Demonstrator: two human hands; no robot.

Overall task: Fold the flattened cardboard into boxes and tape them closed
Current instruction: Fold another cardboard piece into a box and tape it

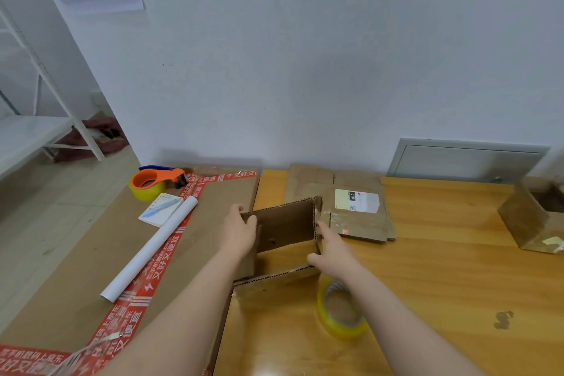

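Both hands grip an open brown corrugated cardboard box on the wooden table: left hand clasps its left wall, right hand its right (fingers curled). Just beside sits a yellow-rimmed clear tape roll.

A single head-worn wide-angle view looks forward and down from above the near edge of the wooden table, facing the white wall at 12 o'clock. Both forearms enter from 6 o'clock, close to the lens. The table fills the lower half; straight lines bow toward the edges. A white metal shelf lies far off at 10 o'clock.
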